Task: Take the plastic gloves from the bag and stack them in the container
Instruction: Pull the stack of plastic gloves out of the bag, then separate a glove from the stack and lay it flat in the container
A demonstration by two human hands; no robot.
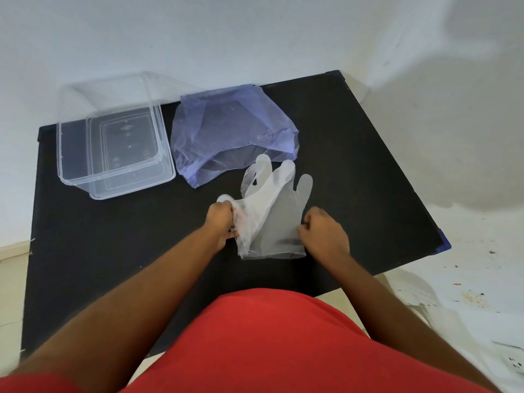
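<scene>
Thin clear plastic gloves (272, 214) lie overlapped on the black table (113, 251), fingers pointing away from me. My left hand (222, 225) pinches their left edge near the cuff. My right hand (323, 231) grips the right edge of the cuff. A crumpled blue-violet plastic bag (226, 131) lies just behind the gloves with its mouth towards them. The clear rectangular container (113, 143) stands at the table's far left, with nothing visible inside.
The container leans partly past the table's back edge against the white wall (255, 38). White floor with papers and a socket strip (513, 361) lies to the right of the table. My red shirt fills the bottom of the view.
</scene>
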